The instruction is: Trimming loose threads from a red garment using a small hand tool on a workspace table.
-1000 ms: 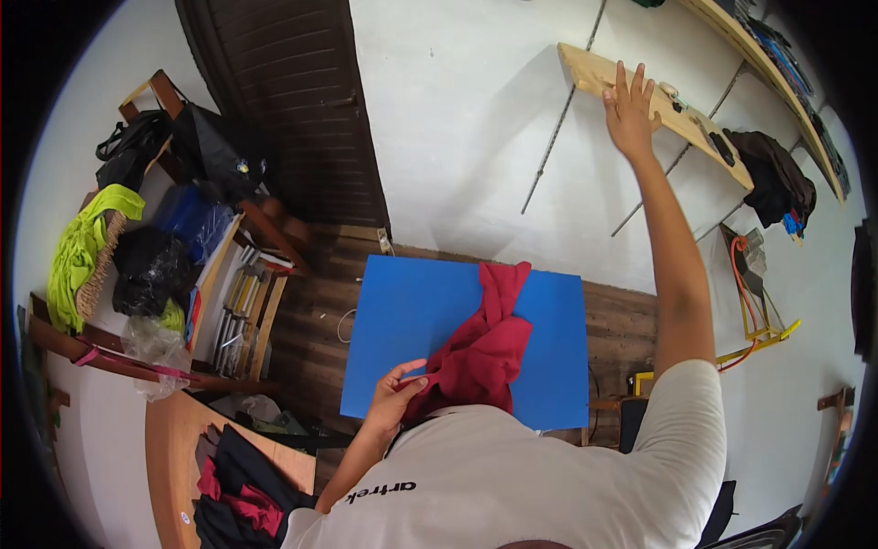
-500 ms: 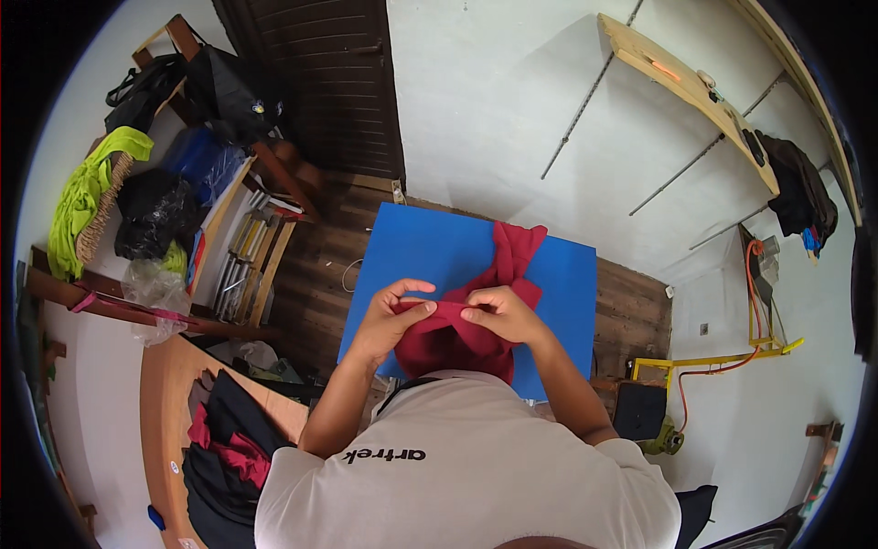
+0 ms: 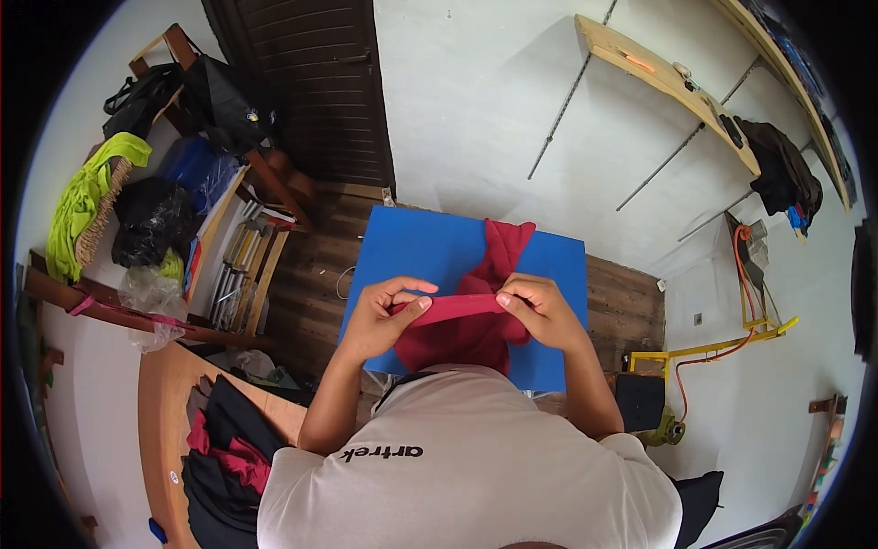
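A dark red fabric garment [image 3: 457,344] lies partly on the blue tabletop [image 3: 416,242], its near part hanging toward my body and one end stretching to the far edge. Between my hands a narrow folded band of this cloth is drawn out straight. My left hand [image 3: 377,316] pinches the band's left end between thumb and fingers. At the other end, my right hand [image 3: 538,313] grips it with thumb and forefinger. The cloth below the band is bunched, and its exact kind of garment cannot be made out.
On the left stands a shelf rack [image 3: 229,331] with bags and a lime-green cloth [image 3: 91,206]. Black and red cloths [image 3: 233,457] lie on a wooden table [image 3: 165,412] at lower left. A wooden wall shelf [image 3: 658,82] and yellow metal frame [image 3: 722,350] are at right.
My right hand has moved right, away from the left, so the red band between them is longer and straighter. The whole view has shifted slightly.
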Motion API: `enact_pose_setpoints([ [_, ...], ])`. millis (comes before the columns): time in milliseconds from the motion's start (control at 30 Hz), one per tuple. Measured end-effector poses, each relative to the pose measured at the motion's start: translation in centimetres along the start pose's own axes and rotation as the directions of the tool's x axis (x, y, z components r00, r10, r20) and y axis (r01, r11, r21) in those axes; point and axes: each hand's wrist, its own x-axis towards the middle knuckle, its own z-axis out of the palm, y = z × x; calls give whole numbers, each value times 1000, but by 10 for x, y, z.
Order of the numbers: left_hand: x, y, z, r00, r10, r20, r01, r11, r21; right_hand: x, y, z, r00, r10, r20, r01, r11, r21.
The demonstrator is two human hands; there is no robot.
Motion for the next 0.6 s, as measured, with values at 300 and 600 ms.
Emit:
enact_pose_setpoints([
  [300,-21,8,-7,978,-20,206,-51,941,335,-5,-38,12,997,1,78,6,997,-83],
  [600,-13,4,33,908,273,319,-389,833,393,3,-48,27,980,-95,174,121,982,-144],
])
